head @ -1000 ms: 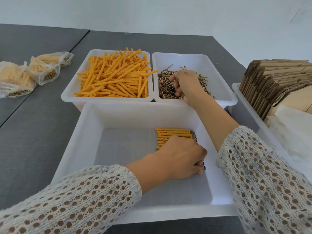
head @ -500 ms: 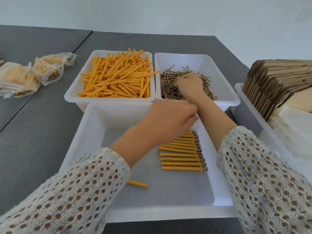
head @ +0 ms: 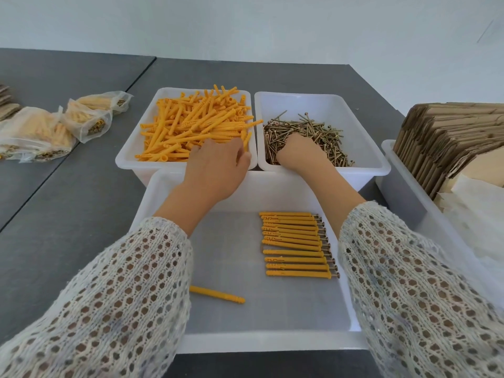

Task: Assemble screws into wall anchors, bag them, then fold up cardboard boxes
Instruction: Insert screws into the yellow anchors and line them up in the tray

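The left hand (head: 218, 165) is reaching over the near rim of the bin of orange anchors (head: 191, 126), its fingers curling down onto the pile; whether they are pinching one is hard to tell. Just right of it, the right hand (head: 297, 151) is digging into the screws (head: 313, 135), fingertips buried, grip hidden. Below both wrists, in the front tray (head: 272, 342), a row of assembled anchors (head: 294, 244) is lying, with one loose anchor (head: 218, 294) nearer the left sleeve.
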Tool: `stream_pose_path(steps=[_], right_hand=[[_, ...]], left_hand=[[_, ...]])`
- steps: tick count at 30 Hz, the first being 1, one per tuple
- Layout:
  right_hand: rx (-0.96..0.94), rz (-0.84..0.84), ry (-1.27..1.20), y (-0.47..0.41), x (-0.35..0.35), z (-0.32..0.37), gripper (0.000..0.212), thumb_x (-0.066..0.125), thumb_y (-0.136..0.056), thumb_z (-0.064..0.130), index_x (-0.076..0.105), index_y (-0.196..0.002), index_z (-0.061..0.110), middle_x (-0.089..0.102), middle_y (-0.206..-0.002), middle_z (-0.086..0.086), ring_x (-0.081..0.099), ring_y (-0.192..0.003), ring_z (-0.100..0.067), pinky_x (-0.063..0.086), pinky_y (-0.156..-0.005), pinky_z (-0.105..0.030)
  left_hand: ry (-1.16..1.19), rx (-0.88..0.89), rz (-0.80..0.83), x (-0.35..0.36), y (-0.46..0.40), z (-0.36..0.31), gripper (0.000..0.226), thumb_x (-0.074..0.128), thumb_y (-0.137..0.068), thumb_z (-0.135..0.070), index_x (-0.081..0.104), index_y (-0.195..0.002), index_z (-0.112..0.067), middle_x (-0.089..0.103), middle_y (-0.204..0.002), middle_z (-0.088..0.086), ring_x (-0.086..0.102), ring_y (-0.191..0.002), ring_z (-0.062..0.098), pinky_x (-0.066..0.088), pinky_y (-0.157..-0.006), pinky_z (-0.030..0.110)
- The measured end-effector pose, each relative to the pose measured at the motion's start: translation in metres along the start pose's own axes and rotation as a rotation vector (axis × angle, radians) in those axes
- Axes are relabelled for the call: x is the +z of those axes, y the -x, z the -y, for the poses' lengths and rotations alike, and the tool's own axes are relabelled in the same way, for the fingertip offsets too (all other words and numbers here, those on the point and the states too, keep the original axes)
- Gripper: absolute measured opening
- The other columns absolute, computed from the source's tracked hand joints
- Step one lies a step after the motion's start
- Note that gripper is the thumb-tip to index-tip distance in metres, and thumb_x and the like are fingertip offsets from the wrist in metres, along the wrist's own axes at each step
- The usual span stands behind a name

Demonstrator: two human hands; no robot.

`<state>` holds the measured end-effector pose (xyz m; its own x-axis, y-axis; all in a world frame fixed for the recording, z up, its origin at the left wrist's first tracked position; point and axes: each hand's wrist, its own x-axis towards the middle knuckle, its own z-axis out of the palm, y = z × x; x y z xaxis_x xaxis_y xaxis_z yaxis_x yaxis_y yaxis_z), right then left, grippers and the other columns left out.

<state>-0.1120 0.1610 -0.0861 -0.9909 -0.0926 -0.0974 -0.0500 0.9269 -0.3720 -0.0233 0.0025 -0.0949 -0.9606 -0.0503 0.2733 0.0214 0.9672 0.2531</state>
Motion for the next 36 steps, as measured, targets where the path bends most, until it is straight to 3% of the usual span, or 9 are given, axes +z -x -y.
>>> stream_pose_path(steps=[5, 8, 15, 20, 26, 29, 31, 33, 36], right_hand=[[0.037, 0.074, 0.061, 0.001, -0.001, 0.004, 0.017, 0.046, -0.089, 0.014, 0.043, -0.072, 0.013, 0.049, -0.076, -0.003, 0.051, -0.08, -0.025, 0.046, -0.086, -0.04], [0.028, 0.09, 0.113, 0.002, -0.002, 0.006, 0.016, 0.045, -0.09, 0.019, 0.046, -0.075, 0.013, 0.052, -0.08, -0.004, 0.054, -0.085, -0.026, 0.048, -0.09, -0.041], [0.02, -0.074, 0.048, 0.006, -0.001, 0.004, 0.013, 0.048, -0.087, 0.008, 0.043, -0.075, 0.011, 0.047, -0.073, -0.002, 0.048, -0.069, -0.021, 0.04, -0.068, -0.034], [0.014, -0.176, 0.043, 0.008, -0.003, 0.006, 0.012, 0.049, -0.087, 0.001, 0.047, -0.081, 0.011, 0.049, -0.078, -0.003, 0.051, -0.078, -0.025, 0.039, -0.067, -0.034], [-0.079, -0.438, 0.03, 0.009, 0.0, 0.008, 0.022, 0.041, -0.097, 0.005, 0.044, -0.119, 0.004, 0.051, -0.083, -0.004, 0.051, -0.073, -0.023, 0.038, -0.06, -0.035], [-0.164, -0.538, -0.241, 0.013, -0.001, 0.008, 0.015, 0.037, -0.101, 0.007, 0.045, -0.113, 0.002, 0.051, -0.069, -0.002, 0.051, -0.061, -0.022, 0.039, -0.053, -0.035], [-0.149, -0.446, -0.624, 0.018, -0.004, 0.01, 0.008, 0.04, -0.098, 0.004, 0.047, -0.096, 0.006, 0.061, -0.073, -0.009, 0.059, -0.057, -0.021, 0.048, -0.053, -0.032], [-0.03, -0.306, -1.013, 0.021, -0.007, 0.012, 0.015, 0.044, -0.094, -0.003, 0.048, -0.085, 0.008, 0.066, -0.073, -0.012, 0.063, -0.051, -0.015, 0.05, -0.049, -0.024], [0.114, -0.152, -1.412, 0.021, -0.013, 0.016, 0.01, 0.046, -0.095, -0.003, 0.052, -0.093, 0.004, 0.068, -0.073, -0.011, 0.066, -0.054, -0.016, 0.053, -0.051, -0.023]], left_hand=[[0.023, -0.019, -0.019, 0.004, -0.002, 0.002, 0.031, 0.037, -0.102, -0.042, 0.059, -0.106, -0.021, 0.065, -0.1, 0.006, 0.052, -0.103, 0.029, 0.032, -0.082, 0.04], [0.043, -0.046, -0.018, 0.005, -0.005, 0.002, 0.03, 0.038, -0.1, -0.042, 0.059, -0.11, -0.024, 0.066, -0.104, 0.003, 0.053, -0.104, 0.028, 0.032, -0.082, 0.039], [0.091, -0.067, -0.074, 0.005, -0.005, -0.001, 0.025, 0.046, -0.098, -0.039, 0.06, -0.112, -0.023, 0.06, -0.095, -0.005, 0.059, -0.097, 0.026, 0.038, -0.081, 0.039], [0.212, -0.08, -0.116, 0.003, -0.007, 0.002, 0.025, 0.053, -0.098, -0.031, 0.056, -0.119, -0.019, 0.06, -0.12, -0.001, 0.059, -0.102, 0.021, 0.045, -0.084, 0.038], [0.6, -0.173, -0.316, -0.003, -0.007, 0.005, 0.003, 0.055, -0.096, -0.019, 0.056, -0.097, -0.021, 0.056, -0.088, -0.019, 0.051, -0.072, -0.013, 0.037, -0.062, 0.005], [0.691, -0.211, -0.337, -0.007, -0.008, 0.008, 0.006, 0.059, -0.094, -0.017, 0.054, -0.092, -0.018, 0.061, -0.086, -0.009, 0.055, -0.075, -0.002, 0.04, -0.064, 0.006], [0.725, -0.211, -0.319, -0.008, -0.008, 0.009, 0.008, 0.059, -0.094, -0.013, 0.052, -0.091, -0.017, 0.067, -0.089, 0.004, 0.061, -0.075, 0.008, 0.044, -0.064, 0.01], [0.737, -0.208, -0.312, -0.009, -0.007, 0.008, 0.01, 0.056, -0.094, -0.009, 0.051, -0.094, -0.016, 0.069, -0.085, 0.004, 0.06, -0.063, -0.001, 0.043, -0.059, 0.007], [0.73, -0.195, -0.3, -0.01, -0.006, 0.006, 0.01, 0.053, -0.097, -0.008, 0.052, -0.102, -0.016, 0.069, -0.079, -0.005, 0.058, -0.055, -0.005, 0.041, -0.056, 0.005]])
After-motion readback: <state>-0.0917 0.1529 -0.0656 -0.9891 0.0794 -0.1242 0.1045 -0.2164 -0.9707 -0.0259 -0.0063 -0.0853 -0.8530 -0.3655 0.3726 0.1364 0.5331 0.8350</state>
